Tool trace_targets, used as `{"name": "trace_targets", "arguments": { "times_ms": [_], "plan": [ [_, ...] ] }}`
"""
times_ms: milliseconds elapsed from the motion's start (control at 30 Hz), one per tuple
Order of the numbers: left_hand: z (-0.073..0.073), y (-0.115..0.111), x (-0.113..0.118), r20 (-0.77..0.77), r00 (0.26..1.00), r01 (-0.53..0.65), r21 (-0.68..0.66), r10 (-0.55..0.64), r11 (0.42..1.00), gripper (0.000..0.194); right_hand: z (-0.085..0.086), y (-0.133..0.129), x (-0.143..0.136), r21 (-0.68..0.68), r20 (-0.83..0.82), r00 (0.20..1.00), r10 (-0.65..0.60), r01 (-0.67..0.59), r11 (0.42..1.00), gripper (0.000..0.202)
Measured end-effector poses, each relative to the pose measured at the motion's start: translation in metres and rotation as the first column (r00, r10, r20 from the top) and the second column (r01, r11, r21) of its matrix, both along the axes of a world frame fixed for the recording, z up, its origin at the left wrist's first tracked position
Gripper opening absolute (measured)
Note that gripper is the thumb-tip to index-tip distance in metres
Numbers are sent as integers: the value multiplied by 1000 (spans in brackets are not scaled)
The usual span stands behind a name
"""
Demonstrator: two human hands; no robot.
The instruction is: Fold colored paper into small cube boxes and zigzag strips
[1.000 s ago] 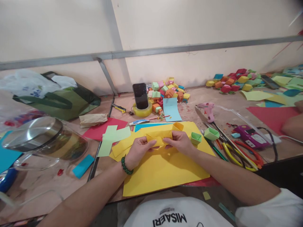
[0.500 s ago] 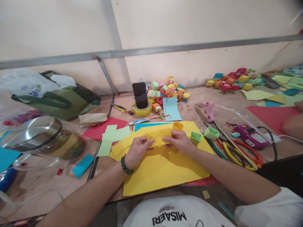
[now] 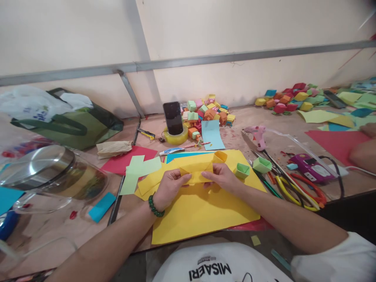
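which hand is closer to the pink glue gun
Right. The right hand is below and left of the pink glue gun in the picture; the left hand is farther left.

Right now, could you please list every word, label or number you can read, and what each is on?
"MISAERI": upside down on the white shirt.
Small print near it: too small to read.
Blue marks on the white plastic bag: too blurred to read.
Markings on the purple device: too small to read.
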State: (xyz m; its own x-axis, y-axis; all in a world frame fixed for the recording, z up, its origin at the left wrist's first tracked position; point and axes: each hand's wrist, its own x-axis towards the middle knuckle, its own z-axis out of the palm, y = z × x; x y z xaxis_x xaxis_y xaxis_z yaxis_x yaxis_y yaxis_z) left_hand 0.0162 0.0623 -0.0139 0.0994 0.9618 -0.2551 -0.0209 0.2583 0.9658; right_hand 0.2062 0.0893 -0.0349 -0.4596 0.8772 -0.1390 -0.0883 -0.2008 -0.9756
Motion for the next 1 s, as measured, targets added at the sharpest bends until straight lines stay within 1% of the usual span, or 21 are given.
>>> {"name": "trace_targets", "arguments": {
  "times_ms": [133,233,367,467,533,667,1000],
  "plan": [
    [-1,1,-1,-23,1000,20,14,-20,1000,36,0,-1,0,6,3,1000,-5,5,1000,42],
    [-1,2,-2,-31,999,28,-6,-28,1000,39,0,-2,-1,15,6,1000,-14,14,1000,44],
    [-2,3,-3,6,999,37,-39,-37,999,43,1,-3,-2,37,15,999,-41,41,998,46],
    [-2,2,-3,42,996,81,-82,-78,993,47,1,-4,-3,71,17,998,-64,63,996,44],
    [-2,2,-3,37,995,99,-90,-96,991,48,2,-5,-3,90,18,997,-69,67,994,44],
    [0,2,-3,-6,996,86,-59,-86,995,47,2,-5,-3,91,21,998,-57,55,994,45],
    [2,2,-3,-69,997,28,-10,-29,1000,38,3,-7,-3,86,-5,999,-41,41,995,48]
  ]
}}
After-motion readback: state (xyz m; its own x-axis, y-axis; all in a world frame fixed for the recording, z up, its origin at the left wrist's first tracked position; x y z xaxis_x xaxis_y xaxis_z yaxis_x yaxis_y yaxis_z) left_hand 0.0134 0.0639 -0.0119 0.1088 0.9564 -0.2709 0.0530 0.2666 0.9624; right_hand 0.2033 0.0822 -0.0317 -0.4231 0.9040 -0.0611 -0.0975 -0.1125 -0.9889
